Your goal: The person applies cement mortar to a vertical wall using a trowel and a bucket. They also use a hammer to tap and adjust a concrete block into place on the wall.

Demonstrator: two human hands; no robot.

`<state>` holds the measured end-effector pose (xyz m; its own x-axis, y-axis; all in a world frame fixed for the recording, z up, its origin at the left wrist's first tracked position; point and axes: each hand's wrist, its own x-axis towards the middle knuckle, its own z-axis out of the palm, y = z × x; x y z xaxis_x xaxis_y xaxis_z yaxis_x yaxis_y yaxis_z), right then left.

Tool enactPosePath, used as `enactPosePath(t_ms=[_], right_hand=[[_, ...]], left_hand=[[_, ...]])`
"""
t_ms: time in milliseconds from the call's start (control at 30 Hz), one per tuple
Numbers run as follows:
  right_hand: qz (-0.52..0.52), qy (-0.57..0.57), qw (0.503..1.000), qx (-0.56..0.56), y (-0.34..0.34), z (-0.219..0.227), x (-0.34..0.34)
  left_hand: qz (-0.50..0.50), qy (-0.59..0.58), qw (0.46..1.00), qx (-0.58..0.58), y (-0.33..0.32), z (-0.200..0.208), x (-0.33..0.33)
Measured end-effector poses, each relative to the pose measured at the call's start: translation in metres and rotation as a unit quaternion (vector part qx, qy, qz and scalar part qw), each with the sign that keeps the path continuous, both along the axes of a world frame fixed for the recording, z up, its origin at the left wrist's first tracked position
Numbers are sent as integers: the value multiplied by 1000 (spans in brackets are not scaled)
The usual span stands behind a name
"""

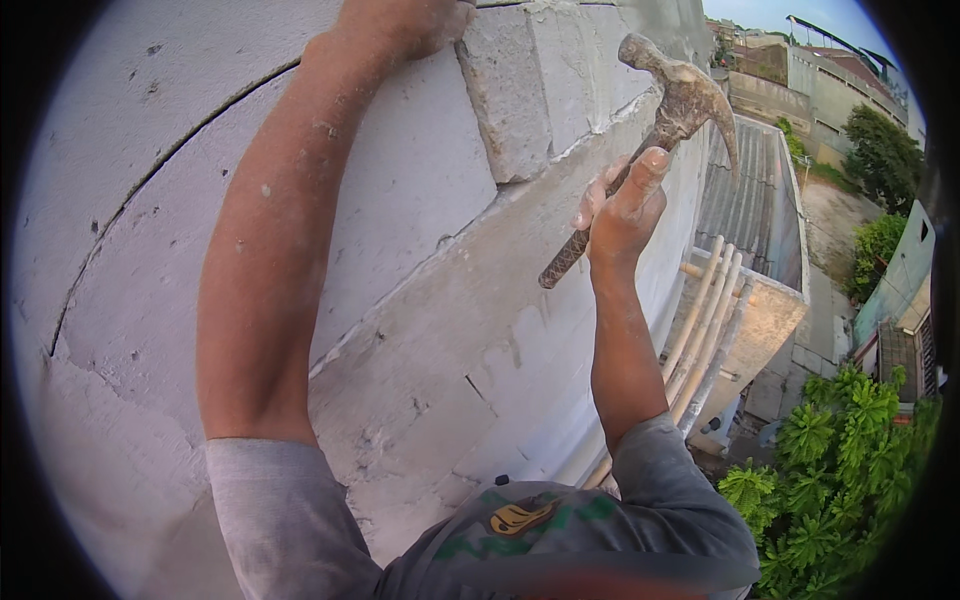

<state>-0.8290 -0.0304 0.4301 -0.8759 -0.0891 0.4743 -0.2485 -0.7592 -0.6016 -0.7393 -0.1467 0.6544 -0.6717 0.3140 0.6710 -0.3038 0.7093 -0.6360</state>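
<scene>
My right hand [627, 212] is wrapped round the dark handle of a claw hammer [690, 100], its thumb lying along the shaft. The rusty, mortar-stained head is raised, with the striking face to the left and the claw curving down on the right. At the top edge, my left hand [425, 25] is against the wall next to a rough-edged light block [505, 95]. The frame and the angle hide its fingers. Pale dust speckles both hands and forearms.
Large pale blocks make up the wall [410, 220], with a dark curved joint on the left and a mortar ledge crossing diagonally. Right of the wall, several bamboo poles [705, 325] lean beside a corrugated roof [745, 195]. Far below are a paved lane and a leafy tree [830, 470].
</scene>
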Motion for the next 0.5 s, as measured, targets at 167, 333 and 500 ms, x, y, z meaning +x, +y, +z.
enactPosePath(t_ms=[167,333,500], right_hand=[[-42,107,968,222,-44,-5,-41],[28,38,994,98,-14,10,-24],[-149,119,979,79,-40,32,-37]], left_hand=[[-11,23,999,28,-5,0,-6],[13,19,1000,-12,0,-3,0],[-12,29,997,-64,-9,-5,-8]])
